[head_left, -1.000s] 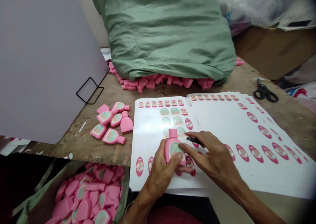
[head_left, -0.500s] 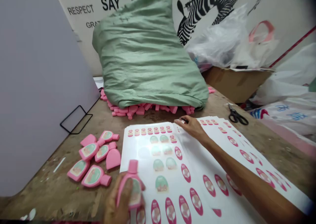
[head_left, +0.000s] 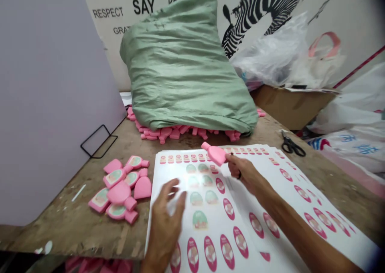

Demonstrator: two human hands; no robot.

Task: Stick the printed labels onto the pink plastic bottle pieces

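Pink plastic bottle (head_left: 217, 154) — flat-bodied, narrow neck tilted up and away — sits in the right hand (head_left: 243, 172) over the top edge of a stack of white label sheets (head_left: 157, 201). Thumb and fingers appear pinched on its rounded lower end, and the one face in view is plain pink. It looks light and hollow, stiff rather than soft, with a smooth skin that may slip; the broad flat faces seem the surest place to take hold. The right forearm (head_left: 296, 221) reaches in from the lower right, a dark ring on one finger. The left hand (head_left: 166, 221), blurred, hangs spread open, fingers apart, above the sheet — whether it touches the paper cannot be told. Printed rows of pink oval labels (head_left: 209, 253) run below it. A heap of matching bottles (head_left: 118, 193) lies on a scarred wooden workbench (head_left: 72, 229) beside the sheets, with a green woven sack (head_left: 186, 72) behind and black-handled scissors (head_left: 291, 146) to the right.
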